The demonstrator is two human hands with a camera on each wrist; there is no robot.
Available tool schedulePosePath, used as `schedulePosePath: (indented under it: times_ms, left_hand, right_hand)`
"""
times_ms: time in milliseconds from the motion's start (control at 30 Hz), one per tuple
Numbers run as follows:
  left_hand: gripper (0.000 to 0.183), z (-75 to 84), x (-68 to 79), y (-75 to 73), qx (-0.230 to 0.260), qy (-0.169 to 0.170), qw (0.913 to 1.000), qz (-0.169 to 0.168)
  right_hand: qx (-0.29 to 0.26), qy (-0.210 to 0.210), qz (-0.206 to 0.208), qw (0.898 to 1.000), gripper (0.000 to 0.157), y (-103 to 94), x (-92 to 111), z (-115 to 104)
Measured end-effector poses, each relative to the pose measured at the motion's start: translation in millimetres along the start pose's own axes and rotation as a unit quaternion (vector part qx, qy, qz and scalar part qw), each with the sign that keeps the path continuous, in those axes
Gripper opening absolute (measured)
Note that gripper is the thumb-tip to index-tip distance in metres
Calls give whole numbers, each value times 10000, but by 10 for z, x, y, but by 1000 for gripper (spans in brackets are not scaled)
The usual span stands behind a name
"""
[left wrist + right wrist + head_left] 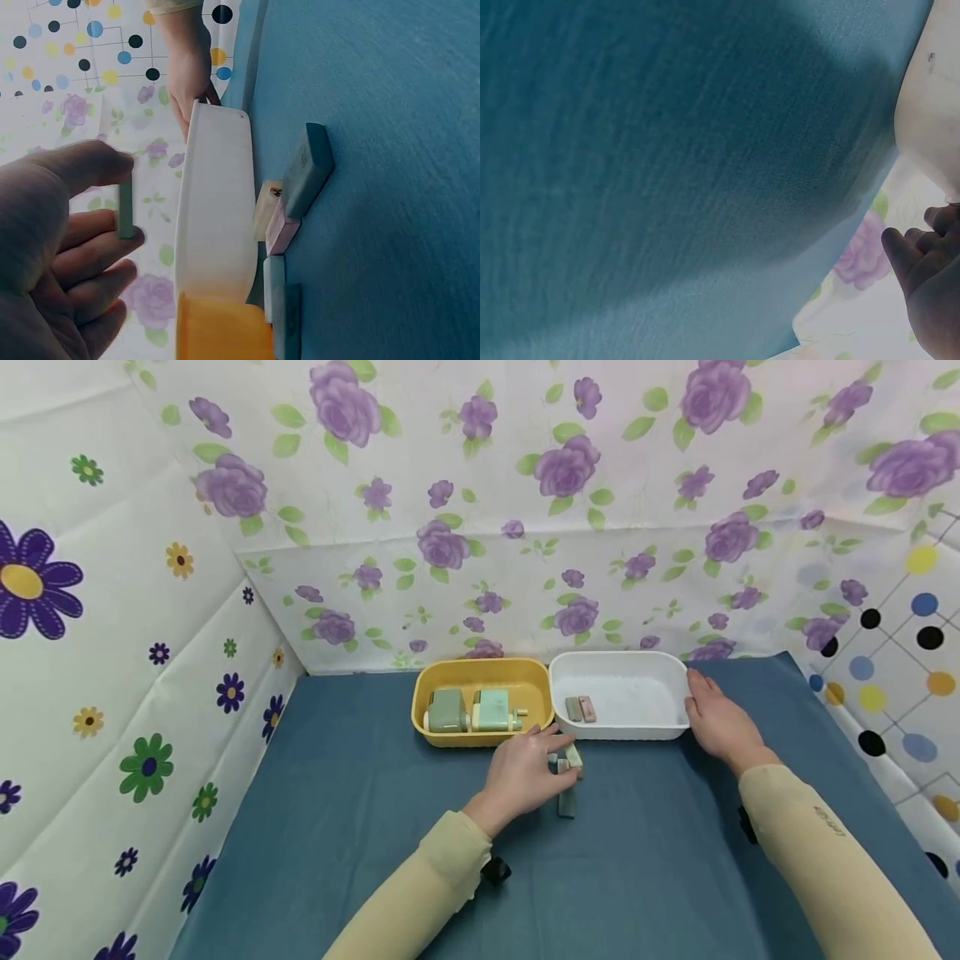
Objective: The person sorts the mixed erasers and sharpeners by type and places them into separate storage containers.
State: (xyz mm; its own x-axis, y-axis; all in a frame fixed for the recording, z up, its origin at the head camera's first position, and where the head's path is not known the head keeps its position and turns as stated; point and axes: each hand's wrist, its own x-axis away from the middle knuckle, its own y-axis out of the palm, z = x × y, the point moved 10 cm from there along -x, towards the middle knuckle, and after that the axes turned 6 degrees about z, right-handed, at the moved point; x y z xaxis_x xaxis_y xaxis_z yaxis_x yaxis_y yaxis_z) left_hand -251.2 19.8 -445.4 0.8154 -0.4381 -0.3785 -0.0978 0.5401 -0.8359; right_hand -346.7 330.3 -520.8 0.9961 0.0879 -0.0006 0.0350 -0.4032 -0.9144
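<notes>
My left hand (528, 768) pinches a small pale green eraser (125, 206) between thumb and fingertips, in front of where the two trays meet. Below it on the blue cloth, several block-shaped erasers lie close together, among them a dark green eraser (309, 169), a pink eraser (282, 227) and a beige eraser (265, 210). Fingers extended, my right hand (720, 722) rests against the right end of the white tray (660, 731). Inside that tray, a grey-green eraser (573, 709) lies beside another pink eraser (587, 709).
Left of the white tray stands a yellow tray (480, 670), their ends touching. It holds a dark green bottle-like item (447, 711) and a lighter green one (491, 710) with a small crank-like end. A flowered sheet (480, 527) hangs behind both trays.
</notes>
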Motion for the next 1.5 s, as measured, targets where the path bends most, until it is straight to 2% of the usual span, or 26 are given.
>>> schedulePosePath:
  times_ms: [333, 567, 833, 1133, 1500]
  left_hand:
    - [49, -35, -148, 31, 285, -263, 9991, 170]
    - [50, -70, -349, 109, 76, -201, 9996, 184]
    - [48, -129, -541, 144, 1, -318, 9991, 279]
    - [50, -212, -646, 197, -113, -653, 9977, 132]
    - [55, -363, -760, 229, -16, -1001, 9946, 262]
  right_hand:
    - [36, 16, -29, 10000, 66, 25, 15, 29]
    - [55, 22, -50, 10000, 67, 13, -15, 23]
    - [90, -1, -73, 9999, 67, 36, -39, 33]
    - [109, -18, -40, 9999, 66, 1, -55, 7]
    - [132, 39, -74, 9999, 66, -8, -58, 18]
